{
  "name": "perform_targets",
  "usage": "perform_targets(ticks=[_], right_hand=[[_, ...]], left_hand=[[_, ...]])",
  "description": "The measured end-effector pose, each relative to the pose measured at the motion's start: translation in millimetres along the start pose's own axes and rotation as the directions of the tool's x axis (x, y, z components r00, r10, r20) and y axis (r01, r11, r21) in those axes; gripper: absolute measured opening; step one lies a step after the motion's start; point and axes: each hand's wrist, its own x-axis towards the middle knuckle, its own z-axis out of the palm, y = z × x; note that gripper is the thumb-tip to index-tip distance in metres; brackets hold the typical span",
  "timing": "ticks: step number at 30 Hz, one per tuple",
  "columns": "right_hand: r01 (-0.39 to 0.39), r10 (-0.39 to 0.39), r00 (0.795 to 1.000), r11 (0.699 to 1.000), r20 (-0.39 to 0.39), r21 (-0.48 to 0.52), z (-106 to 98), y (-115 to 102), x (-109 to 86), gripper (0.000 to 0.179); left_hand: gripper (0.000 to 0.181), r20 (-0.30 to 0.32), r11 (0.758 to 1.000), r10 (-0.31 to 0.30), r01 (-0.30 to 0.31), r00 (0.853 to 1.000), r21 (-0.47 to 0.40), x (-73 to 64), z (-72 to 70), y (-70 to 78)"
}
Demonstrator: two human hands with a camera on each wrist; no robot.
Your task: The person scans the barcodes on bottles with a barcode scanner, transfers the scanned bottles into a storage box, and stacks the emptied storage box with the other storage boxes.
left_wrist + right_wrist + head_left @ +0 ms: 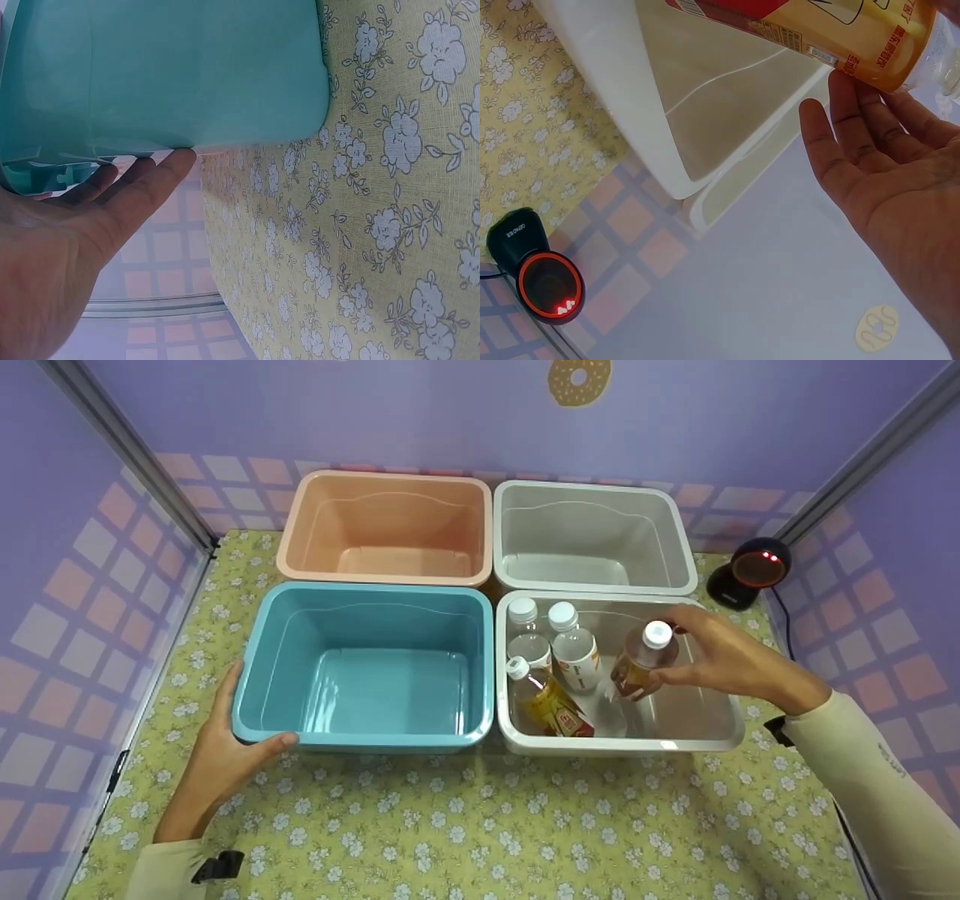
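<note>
Blue tub [363, 619] smooth glossy plstc; btls [632, 671] clear plstc; tbl cover [457, 832] matt cloth

Tbl [450, 825] here's yel. w/ flowers: peach bin [397, 525] & grey bin [592, 540] at bk, blue bin [382, 682] & off-white bin [622, 745] in frt, blk gadget [733, 587] nr corner.

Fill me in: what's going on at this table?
A person's right hand holds a white-capped bottle at the front-right bin; I can't tell whether its base touches the floor of it. Two white-labelled bottles and a yellow-labelled bottle are on that bin's left side. The left hand rests against the near-left corner of the blue bin. A peach bin and a grey bin stand behind.
</note>
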Motion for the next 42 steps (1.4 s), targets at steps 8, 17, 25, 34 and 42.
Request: perform_targets(ticks=[8,17,25,34,42], right_hand=[[0.017,-0.018,1.000,0.999,-0.024,-0.039,-3.9,1.7,-3.1,0.065],[-0.027,0.025,0.998,0.999,-0.054,-0.036,-11.1,-0.9,-8.5,0.064],[-0.024,0.018,0.996,0.997,-0.085,-0.080,-18.1,-1.8,-10.4,0.063],[0.007,-0.018,0.992,0.996,-0.124,-0.091,-28.2,-1.5,-12.5,0.067],[-0.005,-0.008,0.987,0.997,-0.161,-0.083,-37.2,-0.9,-16.3,0.068]], left_hand=[[0.132,0.020,1.000,-0.022,0.022,1.000,0.019,1.1,-1.4,1.2],[0.131,0.017,1.000,-0.018,0.018,1.000,0.009,1.2,-0.2,2.6],[0.129,0.010,1.000,-0.004,0.004,1.000,-0.010,-0.4,0.2,2.3],[0.130,0.007,1.000,-0.006,0.006,1.000,-0.013,-0.3,0.4,-0.7],[0.131,-0.006,1.000,0.018,-0.018,1.000,-0.014,1.3,0.9,-4.7]])
